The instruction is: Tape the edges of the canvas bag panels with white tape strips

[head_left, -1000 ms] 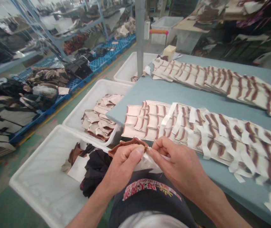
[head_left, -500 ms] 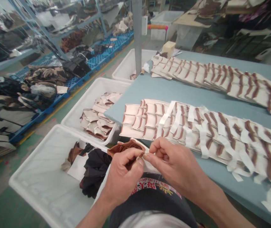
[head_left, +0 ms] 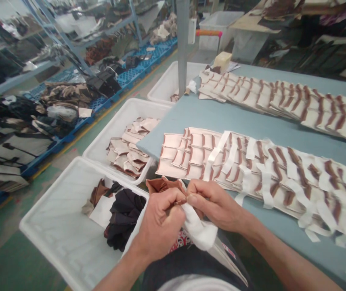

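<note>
Brown fabric, a piece [head_left: 160, 185] with an open, folded mouth, is held up in front of the person's body, near the corner of the table [head_left: 179, 117] and beside the nearest bin [head_left: 54, 214]. The left hand [head_left: 163, 220] is clamped on its edge, fingers curled and thumb pressed in. The right hand [head_left: 215, 204] is closed too, its thumb and bent fingers pinching the same edge, tip to tip with the left. White cloth [head_left: 201, 230] hangs down from between the hands over the dark apron [head_left: 185, 264]; where it joins the piece is hidden by the fingers.

On the table lie two long rows of cream pieces with brown edges, overlapping one another. The near row [head_left: 198, 151] has white strips [head_left: 231, 155] across much of it; the far row [head_left: 248, 91] runs along the other side, with a pale yellow block [head_left: 223, 60] by its end. The nearest bin holds dark cloth [head_left: 124, 220] and a white sheet [head_left: 101, 212]. The middle bin [head_left: 100, 135] contains a heap [head_left: 130, 147] of cream and brown pieces. Further left, blue pallets [head_left: 130, 74] carry piled goods.
</note>
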`<state>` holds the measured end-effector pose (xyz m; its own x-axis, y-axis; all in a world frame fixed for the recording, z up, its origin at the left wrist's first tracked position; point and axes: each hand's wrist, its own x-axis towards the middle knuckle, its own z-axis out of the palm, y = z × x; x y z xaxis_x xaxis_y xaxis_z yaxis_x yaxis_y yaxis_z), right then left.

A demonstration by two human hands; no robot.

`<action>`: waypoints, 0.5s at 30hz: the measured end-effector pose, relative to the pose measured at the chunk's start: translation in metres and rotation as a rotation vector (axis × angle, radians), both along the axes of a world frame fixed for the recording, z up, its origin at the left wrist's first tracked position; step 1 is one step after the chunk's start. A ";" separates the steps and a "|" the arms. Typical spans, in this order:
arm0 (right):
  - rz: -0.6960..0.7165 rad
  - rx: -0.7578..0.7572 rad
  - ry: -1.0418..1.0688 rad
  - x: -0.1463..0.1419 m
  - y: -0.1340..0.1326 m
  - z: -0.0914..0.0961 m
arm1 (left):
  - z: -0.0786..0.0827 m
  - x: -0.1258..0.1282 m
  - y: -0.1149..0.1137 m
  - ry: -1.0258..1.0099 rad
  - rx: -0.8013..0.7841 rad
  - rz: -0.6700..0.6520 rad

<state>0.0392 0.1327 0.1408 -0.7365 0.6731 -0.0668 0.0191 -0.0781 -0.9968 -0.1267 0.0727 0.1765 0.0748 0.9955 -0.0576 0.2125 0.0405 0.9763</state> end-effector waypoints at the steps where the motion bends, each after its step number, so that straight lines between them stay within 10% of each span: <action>1: -0.031 0.114 -0.037 -0.001 0.000 0.000 | 0.001 -0.002 0.002 -0.021 -0.011 -0.005; 6: -0.177 0.689 -0.105 -0.005 0.004 0.013 | 0.011 -0.015 0.007 0.000 -0.016 -0.087; 15: 0.003 0.991 -0.087 -0.004 0.020 0.053 | 0.043 -0.028 0.007 0.278 0.077 -0.227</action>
<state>0.0352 0.1525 0.1937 -0.7574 0.4523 0.4709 0.0945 0.7896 -0.6064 -0.1545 0.0800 0.2196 0.2865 0.9575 -0.0321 0.4655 -0.1098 0.8782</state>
